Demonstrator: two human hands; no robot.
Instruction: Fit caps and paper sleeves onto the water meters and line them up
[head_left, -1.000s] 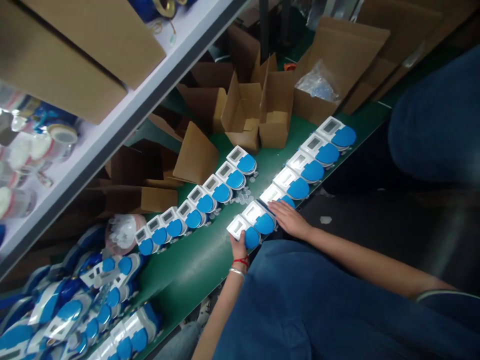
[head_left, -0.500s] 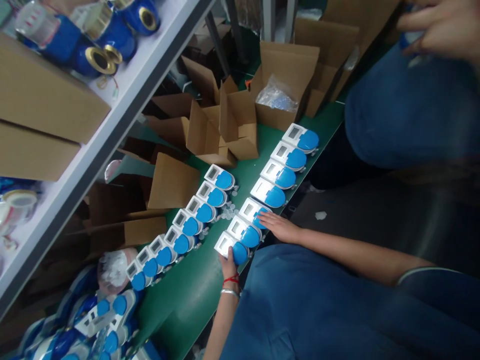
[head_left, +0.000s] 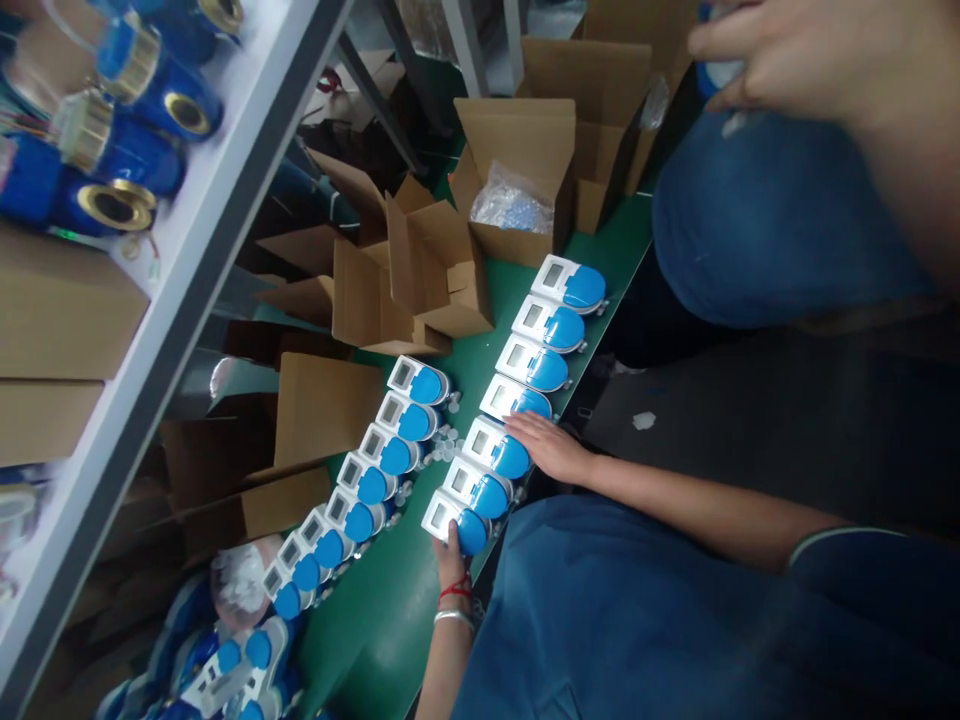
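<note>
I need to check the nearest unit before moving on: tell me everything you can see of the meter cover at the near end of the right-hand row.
The nearest meter cover is a white, plastic-looking housing with a small rectangular display window and a rounded blue flip lid, shut. It lies flat on the green bench, closing a row of seven, with the next cover against it. The left hand grips its near edge; the right hand rests two covers further along.
</note>
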